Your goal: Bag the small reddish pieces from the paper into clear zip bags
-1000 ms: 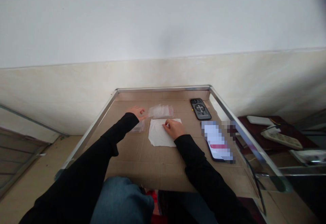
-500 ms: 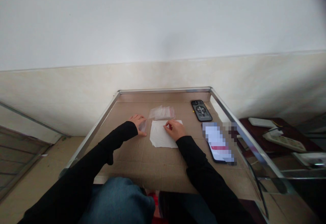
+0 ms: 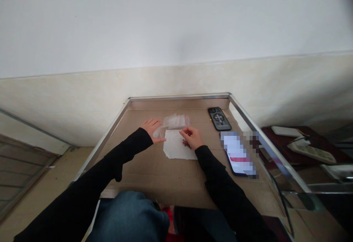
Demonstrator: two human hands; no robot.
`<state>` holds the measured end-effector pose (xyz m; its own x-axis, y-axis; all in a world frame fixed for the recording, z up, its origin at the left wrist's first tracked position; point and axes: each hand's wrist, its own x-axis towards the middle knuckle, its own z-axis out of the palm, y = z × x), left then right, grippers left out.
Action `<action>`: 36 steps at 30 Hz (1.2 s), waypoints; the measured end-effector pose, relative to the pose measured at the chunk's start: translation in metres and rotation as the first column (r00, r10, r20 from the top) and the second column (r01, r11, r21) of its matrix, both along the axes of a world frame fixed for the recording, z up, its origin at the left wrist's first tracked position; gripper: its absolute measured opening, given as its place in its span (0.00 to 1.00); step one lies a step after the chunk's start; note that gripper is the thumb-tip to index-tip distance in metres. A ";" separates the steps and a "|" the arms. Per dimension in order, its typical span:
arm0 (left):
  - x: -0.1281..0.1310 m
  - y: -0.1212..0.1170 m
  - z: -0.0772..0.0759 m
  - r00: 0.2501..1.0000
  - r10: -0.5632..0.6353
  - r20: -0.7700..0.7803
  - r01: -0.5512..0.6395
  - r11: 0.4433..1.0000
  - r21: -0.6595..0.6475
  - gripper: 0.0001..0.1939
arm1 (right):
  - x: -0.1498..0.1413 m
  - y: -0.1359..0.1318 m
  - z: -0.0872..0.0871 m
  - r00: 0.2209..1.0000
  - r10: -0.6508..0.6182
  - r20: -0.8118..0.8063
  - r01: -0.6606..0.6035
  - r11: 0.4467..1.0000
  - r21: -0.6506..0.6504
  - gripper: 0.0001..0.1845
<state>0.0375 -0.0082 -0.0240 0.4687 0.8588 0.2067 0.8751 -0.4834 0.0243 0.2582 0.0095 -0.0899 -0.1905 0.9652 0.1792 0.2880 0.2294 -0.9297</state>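
My left hand (image 3: 152,129) pinches a small clear plastic bag (image 3: 158,133) at the left edge of a white paper sheet (image 3: 176,151). My right hand (image 3: 192,138) hangs low over the sheet's right part, its fingers curled. Just below those fingers lies a small cluster of dark red bits (image 3: 186,144) on the paper. Whether the fingers hold any of them is hidden. A stack of clear zip bags (image 3: 176,122) lies just beyond the paper, close to my left hand.
Brown cardboard (image 3: 143,172) covers a metal-edged table (image 3: 179,97). On it, a phone in a black patterned case (image 3: 220,119) lies far right, and a second phone (image 3: 237,154) lies nearer. A power strip (image 3: 311,152) sits on a dark surface beyond the right edge.
My left hand has lifted the small clear bag off the cardboard and moved right to the paper. My right hand has shifted slightly, and red bits now show beneath it.
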 end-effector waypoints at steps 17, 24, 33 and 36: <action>0.084 -0.009 -0.022 0.973 0.053 0.224 -0.050 0.999 -0.019 0.27 | -0.001 -0.005 0.008 0.851 0.243 -0.466 -0.376 0.901 -0.216 0.14; 0.074 -0.006 -0.032 0.889 0.118 0.443 -0.101 0.993 -0.062 0.17 | -0.001 -0.003 0.008 0.910 0.122 -0.396 -0.244 0.929 -0.276 0.17; 0.082 -0.015 -0.021 0.864 0.036 0.503 -0.022 0.999 -0.034 0.12 | 0.000 -0.003 0.008 0.896 0.115 -0.428 -0.221 0.953 -0.207 0.16; 0.083 -0.017 -0.020 0.856 0.040 0.516 -0.026 0.999 -0.034 0.15 | 0.001 -0.004 0.010 0.892 0.111 -0.438 -0.217 0.955 -0.200 0.15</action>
